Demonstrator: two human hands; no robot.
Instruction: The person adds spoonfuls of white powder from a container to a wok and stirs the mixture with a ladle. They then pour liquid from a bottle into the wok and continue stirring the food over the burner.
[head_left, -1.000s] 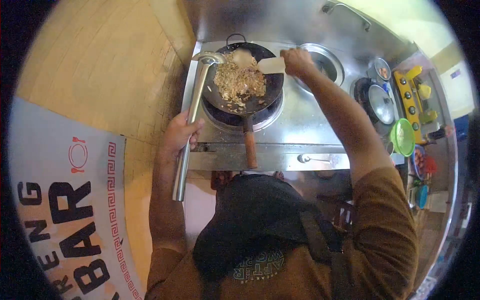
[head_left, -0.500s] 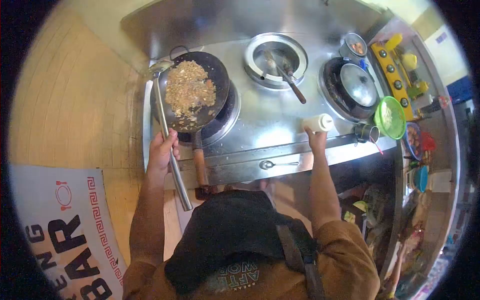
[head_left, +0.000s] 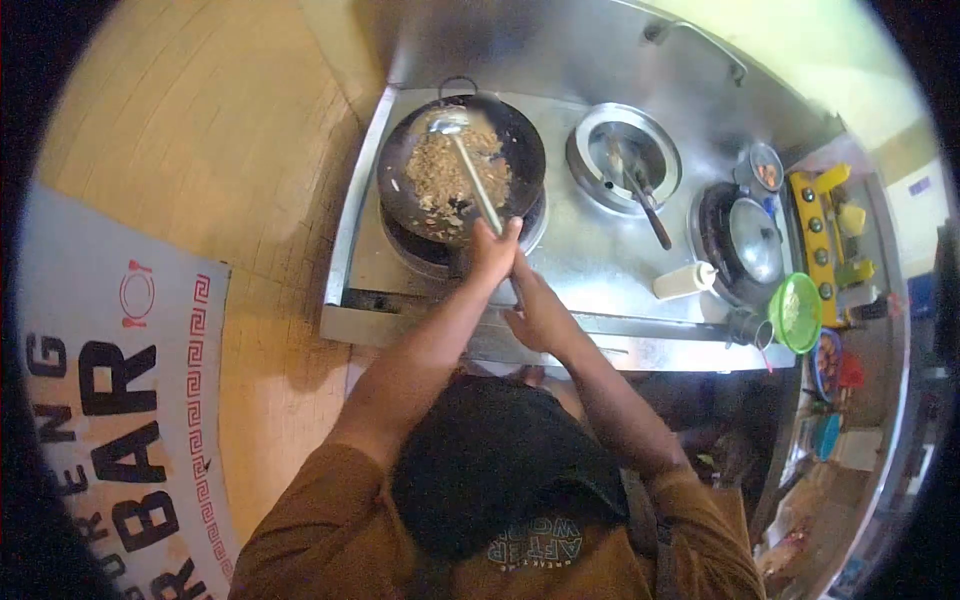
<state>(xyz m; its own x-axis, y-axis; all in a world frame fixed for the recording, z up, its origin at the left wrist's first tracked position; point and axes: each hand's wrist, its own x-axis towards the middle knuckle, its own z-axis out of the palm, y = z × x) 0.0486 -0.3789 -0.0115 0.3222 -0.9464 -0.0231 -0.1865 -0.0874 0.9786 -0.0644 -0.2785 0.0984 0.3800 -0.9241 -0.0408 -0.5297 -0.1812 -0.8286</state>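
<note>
My left hand is closed around the steel handle of a ladle. Just below it, my right hand reaches across to the lower end of the same handle, its fingers partly hidden. The bowl of the ladle lies over fried rice in a dark wok. That wok rests on the left burner, its loop handle at the far side. A white squeeze bottle is on the steel stovetop, apart from both hands.
A round metal ring basin holds a wooden-handled tool. Farther right are a lidded pan, a green basket, a dark cup and a yellow rack. A lettered banner hangs left.
My right hand has let go of the squeeze bottle and come left to the ladle handle. The ladle's bowl has swung from the wok's left rim over the rice. The view has shifted.
</note>
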